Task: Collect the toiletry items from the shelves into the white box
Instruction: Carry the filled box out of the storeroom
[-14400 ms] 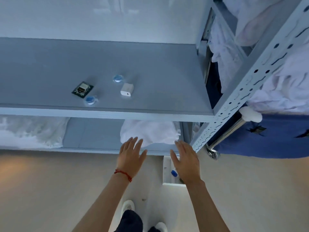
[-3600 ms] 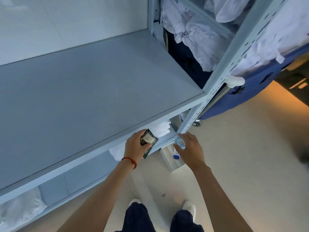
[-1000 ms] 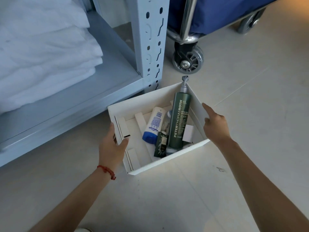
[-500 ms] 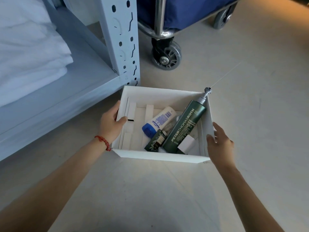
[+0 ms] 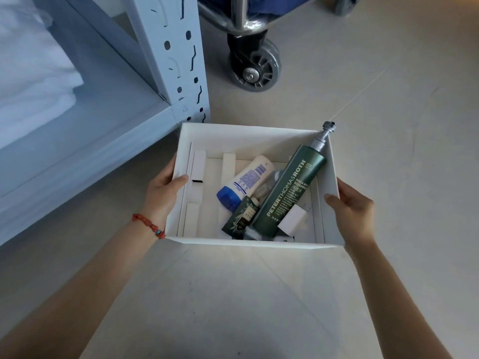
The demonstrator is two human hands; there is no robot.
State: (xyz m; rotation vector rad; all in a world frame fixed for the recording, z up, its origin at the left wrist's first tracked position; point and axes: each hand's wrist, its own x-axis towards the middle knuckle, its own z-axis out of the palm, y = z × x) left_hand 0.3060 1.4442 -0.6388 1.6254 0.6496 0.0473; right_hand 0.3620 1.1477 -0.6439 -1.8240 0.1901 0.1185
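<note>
The white box (image 5: 248, 137) has swung round square to the person since a second ago, and both hands have slid to its side walls. Far left, folded white linen (image 5: 33, 81) sits on the low grey shelf (image 5: 85, 130), with the perforated shelf post (image 5: 178, 55) standing just behind the box's far left corner. Next, the left hand (image 5: 162, 195), a red bracelet (image 5: 147, 225) at the wrist, grips the box's left wall, thumb hooked over the rim and inside, fingers hidden behind the wall. Inside the box, moving across: a white bottle with a blue cap (image 5: 243, 182) lying tilted, a small dark green sachet (image 5: 241, 218) below it, then the tall green pump bottle (image 5: 290, 193) leaning diagonally, its silver nozzle poking over the far right corner. A small white block (image 5: 291, 220) lies against the green bottle's base. Behind, a cart wheel (image 5: 255, 67) rests on the pale floor (image 5: 259, 294). Far right, the right hand (image 5: 353, 212) clasps the right wall, thumb curled over the rim.
</note>
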